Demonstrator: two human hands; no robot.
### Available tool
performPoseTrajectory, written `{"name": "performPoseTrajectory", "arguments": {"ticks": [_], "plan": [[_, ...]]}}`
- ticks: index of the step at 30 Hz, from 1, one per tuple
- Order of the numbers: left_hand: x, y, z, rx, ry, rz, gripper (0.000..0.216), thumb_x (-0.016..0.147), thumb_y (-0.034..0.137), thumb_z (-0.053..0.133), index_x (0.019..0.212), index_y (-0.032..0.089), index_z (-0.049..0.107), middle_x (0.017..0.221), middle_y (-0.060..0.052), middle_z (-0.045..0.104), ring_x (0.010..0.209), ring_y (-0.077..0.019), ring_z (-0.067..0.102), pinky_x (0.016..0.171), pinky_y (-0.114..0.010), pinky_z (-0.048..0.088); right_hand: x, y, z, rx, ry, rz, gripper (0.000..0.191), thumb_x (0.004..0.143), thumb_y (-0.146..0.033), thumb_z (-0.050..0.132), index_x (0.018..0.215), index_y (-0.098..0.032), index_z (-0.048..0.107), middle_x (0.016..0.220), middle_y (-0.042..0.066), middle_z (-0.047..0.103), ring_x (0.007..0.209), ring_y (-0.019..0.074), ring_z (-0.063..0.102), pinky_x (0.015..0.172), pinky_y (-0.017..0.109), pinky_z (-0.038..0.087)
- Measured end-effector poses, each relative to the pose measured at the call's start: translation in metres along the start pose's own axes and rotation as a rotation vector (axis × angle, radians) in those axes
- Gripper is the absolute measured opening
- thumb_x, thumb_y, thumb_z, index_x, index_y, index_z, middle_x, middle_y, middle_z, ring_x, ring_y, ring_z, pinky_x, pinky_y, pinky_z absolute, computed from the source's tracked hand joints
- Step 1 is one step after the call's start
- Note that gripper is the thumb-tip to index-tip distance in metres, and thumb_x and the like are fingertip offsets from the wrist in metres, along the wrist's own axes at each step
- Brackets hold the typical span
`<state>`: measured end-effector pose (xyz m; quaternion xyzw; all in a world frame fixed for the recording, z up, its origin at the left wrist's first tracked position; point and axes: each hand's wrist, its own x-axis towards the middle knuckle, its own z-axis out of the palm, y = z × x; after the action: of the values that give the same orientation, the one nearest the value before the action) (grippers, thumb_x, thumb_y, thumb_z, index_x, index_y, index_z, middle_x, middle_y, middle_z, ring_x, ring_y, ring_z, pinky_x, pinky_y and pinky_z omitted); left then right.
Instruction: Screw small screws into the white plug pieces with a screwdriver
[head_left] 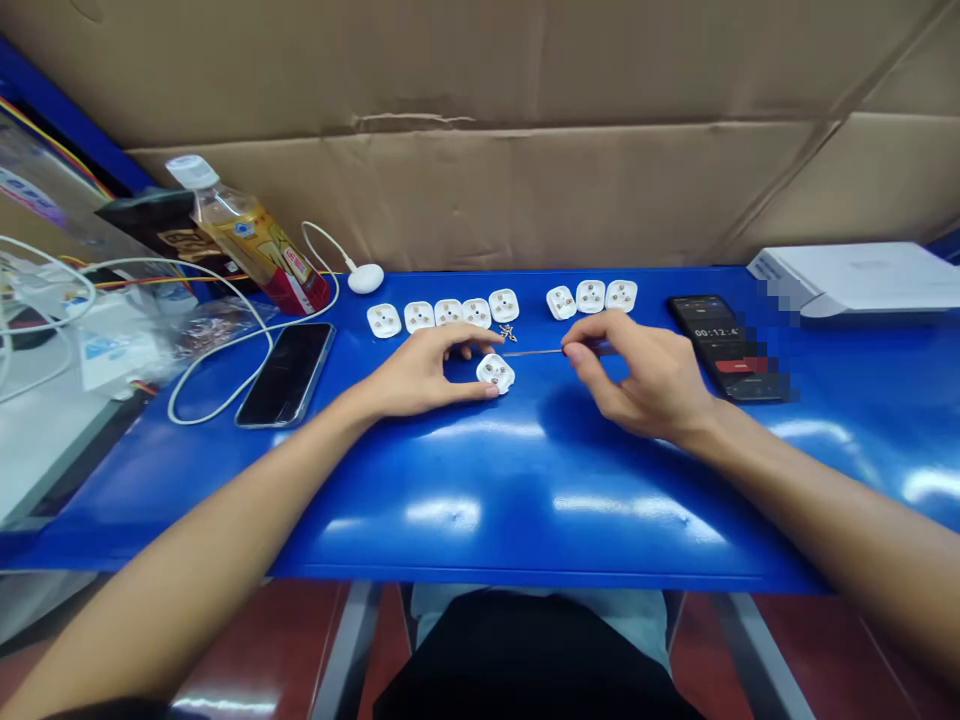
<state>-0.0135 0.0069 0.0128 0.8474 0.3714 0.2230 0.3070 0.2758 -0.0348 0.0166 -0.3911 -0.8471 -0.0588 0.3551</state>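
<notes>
A workshop, by the look of it: a bench for assembling small parts.
A glossy blue worktop (510, 490) on grey metal legs (349, 650) stands over a reddish tiled floor (289, 630), backed by creased brown cardboard sheeting (525, 60). Small white rounded-square plastic pieces (448, 313) with metal fittings sit in rows near a little pile of tiny metal parts (508, 333). At right, a black phone (720, 345) displays a timer.

Labelled bottle (259, 240), dark-screened phone (286, 375), white box (862, 277)
</notes>
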Motion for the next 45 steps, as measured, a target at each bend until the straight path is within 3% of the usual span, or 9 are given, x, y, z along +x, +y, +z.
{"name": "performPoseTrajectory", "arguments": {"ticks": [6,21,26,28,33,36,39,41,45], "plan": [[0.001,0.001,0.003,-0.030,-0.026,0.009,0.050,0.085,0.051,0.086,0.125,0.022,0.077,0.122,-0.008,0.079,0.109,-0.0270,0.072,0.096,-0.038,0.055,-0.001,-0.009,-0.002,0.015,-0.015,-0.050,0.003,0.100,-0.026,0.058,0.100,-0.027,0.062,0.080,0.000,0.075,0.061,0.0176,0.068,0.059,0.031,0.052],[0.001,-0.003,0.009,-0.024,0.017,0.016,0.048,0.084,0.050,0.087,0.122,0.021,0.078,0.118,-0.006,0.080,0.105,-0.0250,0.072,0.091,-0.035,0.053,0.003,-0.015,-0.002,-0.002,-0.026,-0.086,0.007,0.101,-0.022,0.057,0.097,-0.022,0.063,0.073,-0.002,0.073,0.057,0.0131,0.066,0.059,0.026,0.047],[0.001,-0.002,0.012,0.004,0.059,0.033,0.046,0.084,0.049,0.088,0.119,0.021,0.081,0.111,-0.006,0.081,0.099,-0.0240,0.072,0.088,-0.034,0.053,0.003,-0.019,-0.007,-0.265,-0.072,-0.076,0.040,0.107,-0.046,0.056,0.076,-0.021,0.062,0.050,-0.001,0.058,0.042,0.0167,0.052,0.049,0.033,0.026],[0.001,-0.001,0.012,0.003,0.051,0.041,0.045,0.084,0.047,0.088,0.120,0.021,0.081,0.111,-0.006,0.081,0.099,-0.0239,0.073,0.089,-0.034,0.053,0.005,-0.021,-0.011,-0.272,-0.145,-0.072,0.042,0.107,-0.049,0.056,0.076,-0.022,0.060,0.050,-0.001,0.056,0.042,0.0160,0.047,0.050,0.034,0.023],[0.002,-0.002,0.011,-0.021,0.035,0.075,0.042,0.086,0.045,0.088,0.120,0.022,0.082,0.115,-0.006,0.082,0.105,-0.0255,0.074,0.096,-0.036,0.053,0.012,-0.023,-0.019,-0.064,-0.341,-0.134,0.021,0.109,-0.031,0.050,0.094,-0.021,0.060,0.083,0.005,0.068,0.074,0.0210,0.064,0.066,0.032,0.043],[0.002,-0.004,0.012,-0.014,0.038,0.096,0.041,0.087,0.044,0.087,0.121,0.022,0.082,0.113,-0.006,0.082,0.102,-0.0252,0.074,0.094,-0.036,0.053,0.012,-0.021,-0.019,-0.006,-0.338,-0.098,0.018,0.109,-0.035,0.052,0.109,-0.020,0.061,0.101,0.010,0.072,0.089,0.0245,0.069,0.073,0.034,0.049],[0.001,-0.005,0.013,0.013,0.046,0.100,0.042,0.088,0.046,0.086,0.123,0.023,0.081,0.116,-0.007,0.081,0.104,-0.0261,0.074,0.094,-0.037,0.054,0.009,-0.018,-0.017,-0.087,-0.296,-0.024,0.028,0.109,-0.044,0.053,0.102,-0.019,0.063,0.086,0.008,0.073,0.071,0.0241,0.068,0.063,0.035,0.045],[0.001,-0.005,0.013,0.032,0.052,0.100,0.043,0.088,0.047,0.086,0.123,0.023,0.081,0.117,-0.007,0.081,0.106,-0.0267,0.074,0.096,-0.038,0.054,0.009,-0.018,-0.017,-0.077,-0.299,-0.012,0.028,0.109,-0.040,0.052,0.092,-0.021,0.062,0.075,0.005,0.069,0.064,0.0221,0.065,0.059,0.034,0.043],[0.000,-0.005,0.014,0.042,0.059,0.109,0.046,0.088,0.047,0.086,0.126,0.022,0.080,0.118,-0.008,0.081,0.107,-0.0265,0.074,0.098,-0.038,0.054,0.013,-0.017,-0.021,0.145,-0.329,-0.057,0.007,0.104,-0.022,0.055,0.102,-0.021,0.062,0.097,0.007,0.071,0.085,0.0224,0.070,0.074,0.034,0.053]]}}
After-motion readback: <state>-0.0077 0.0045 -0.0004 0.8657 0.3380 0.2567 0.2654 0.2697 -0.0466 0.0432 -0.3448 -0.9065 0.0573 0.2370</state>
